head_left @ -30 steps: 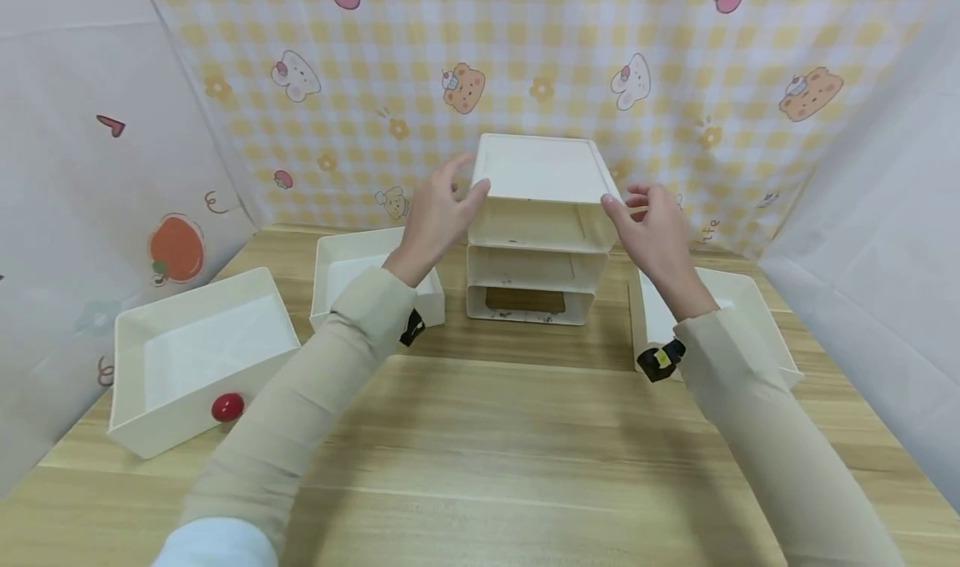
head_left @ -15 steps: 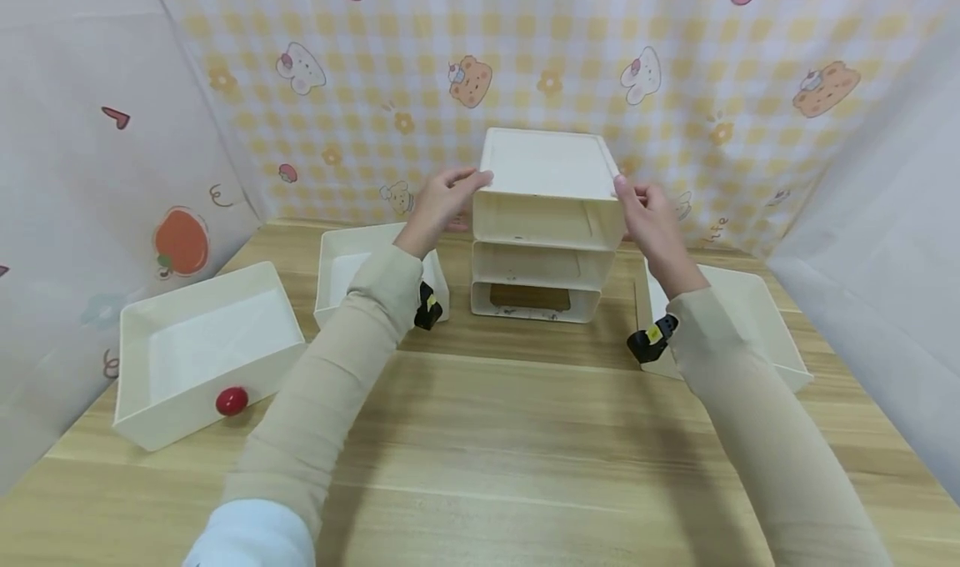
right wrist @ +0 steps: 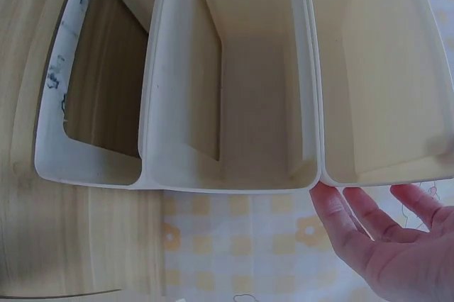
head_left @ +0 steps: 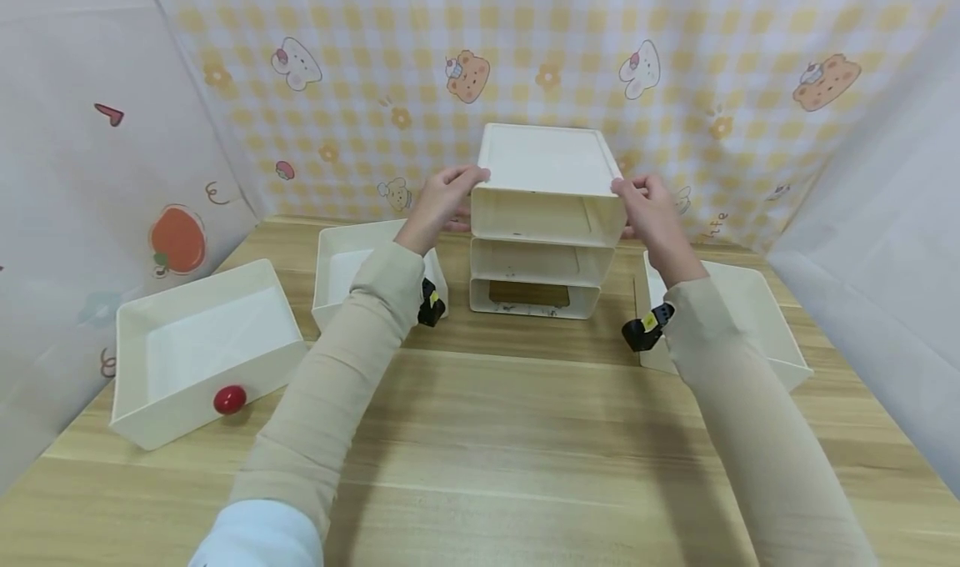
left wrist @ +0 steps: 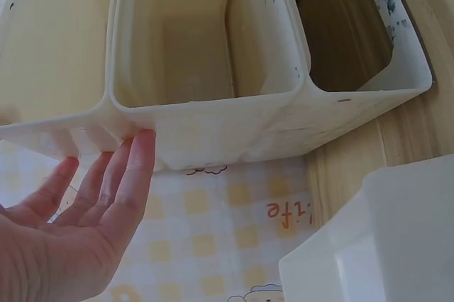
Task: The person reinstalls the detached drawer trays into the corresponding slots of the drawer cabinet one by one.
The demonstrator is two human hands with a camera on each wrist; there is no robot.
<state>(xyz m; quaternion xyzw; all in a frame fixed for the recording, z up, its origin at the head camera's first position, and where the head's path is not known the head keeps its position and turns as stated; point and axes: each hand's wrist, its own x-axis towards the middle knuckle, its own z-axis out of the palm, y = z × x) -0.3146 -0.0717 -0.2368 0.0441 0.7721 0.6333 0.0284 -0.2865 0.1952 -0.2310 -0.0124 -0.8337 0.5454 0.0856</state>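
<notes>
A white three-tier drawer cabinet, its front openings facing me and without drawers, stands at the back of the table. My left hand touches its left side near the top, thumb at the top front corner. In the left wrist view, fairly straight fingers press the side wall near the seam below the top tier. On the opposite side, my right hand rests its thumb on the top right corner. The right wrist view shows its fingertips against the side at that same seam.
White drawers stand around the cabinet: one at far left, one behind my left forearm, one at right partly behind my right arm. A red egg-shaped object is by the far-left drawer. A patterned curtain hangs close behind.
Both hands have closed in on the cabinet's top tier, their fingers coming from spread apart to touching its sides. Between the last two frames they barely move. The cabinet appears in the same place.
</notes>
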